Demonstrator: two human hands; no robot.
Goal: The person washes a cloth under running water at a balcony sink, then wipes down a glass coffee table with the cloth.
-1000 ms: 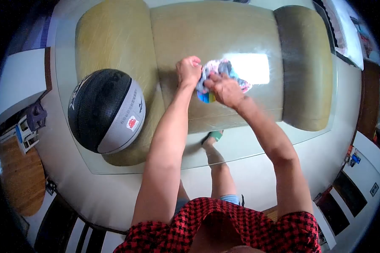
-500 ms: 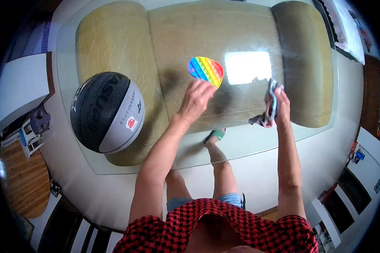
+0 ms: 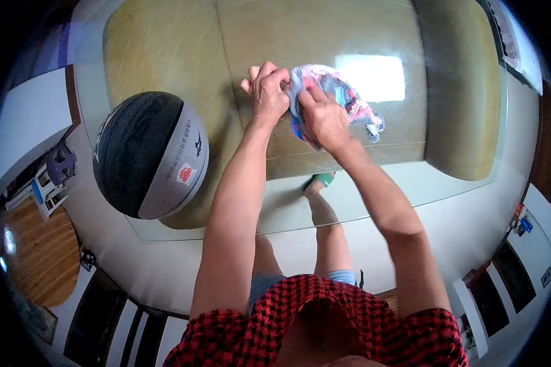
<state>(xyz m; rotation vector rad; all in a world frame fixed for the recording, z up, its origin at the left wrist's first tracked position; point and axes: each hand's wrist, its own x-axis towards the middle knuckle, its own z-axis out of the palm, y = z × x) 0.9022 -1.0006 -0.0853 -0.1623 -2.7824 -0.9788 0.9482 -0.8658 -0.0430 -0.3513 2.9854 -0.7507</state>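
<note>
"Over the glass tabletop (image 3: 434, 180), where is the colorful toy (image 3: 297, 129)?"

"Mostly beneath the patterned cloth (image 3: 362, 114); a bright edge peeks out at the cloth's lower left."

"And the right hand (image 3: 326, 119)?"

"Its bent fingers press into the cloth, bunching it, while a loose end trails off to the right."

"What about the left hand (image 3: 268, 93)?"

"Just beside the cloth's left edge, fingers curled. Whether they pinch the toy's rim cannot be told."

"Anything near that arm?"

"A black-and-gray basketball (image 3: 150, 156) rests on the glass, left of it."
</note>
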